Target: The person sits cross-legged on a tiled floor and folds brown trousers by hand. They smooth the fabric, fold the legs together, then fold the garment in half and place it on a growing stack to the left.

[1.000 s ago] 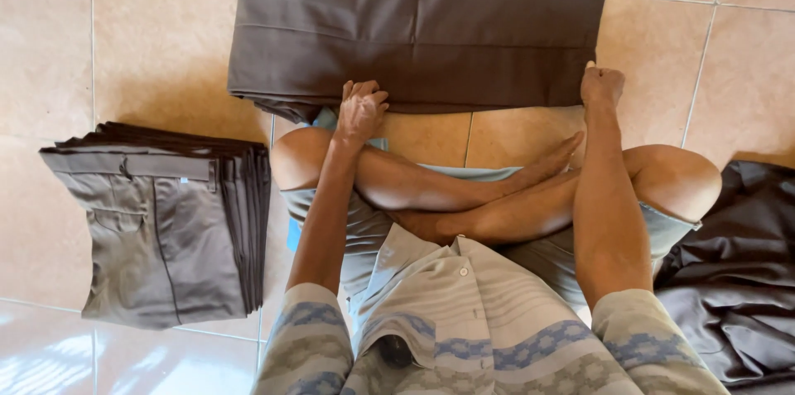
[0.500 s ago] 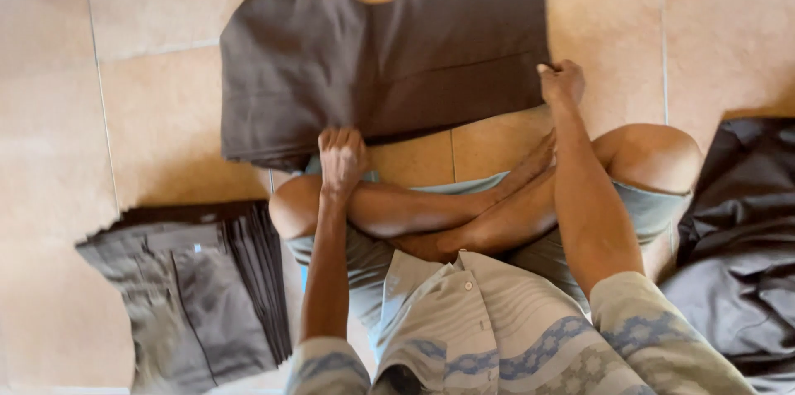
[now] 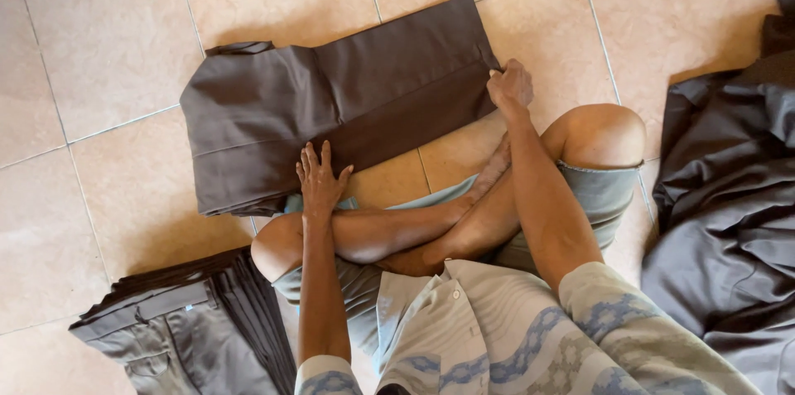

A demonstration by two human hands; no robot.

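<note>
A folded pair of dark brown trousers (image 3: 331, 105) lies flat on the tiled floor in front of my crossed legs. My left hand (image 3: 320, 180) rests palm down on its near edge, fingers spread. My right hand (image 3: 511, 84) pinches the right end of the trousers at the near corner, fingers closed on the cloth. I sit cross-legged in grey shorts and a patterned shirt.
A stack of folded dark trousers (image 3: 190, 329) sits at the lower left beside my knee. A loose heap of dark brown cloth (image 3: 729, 213) lies on the right. The floor is beige tile (image 3: 91, 72) with pale grout lines.
The view has tilted, so the trousers now sit lower and slanted. My left hand has gone from a loose fist at the near edge to a flat palm on the cloth.
</note>
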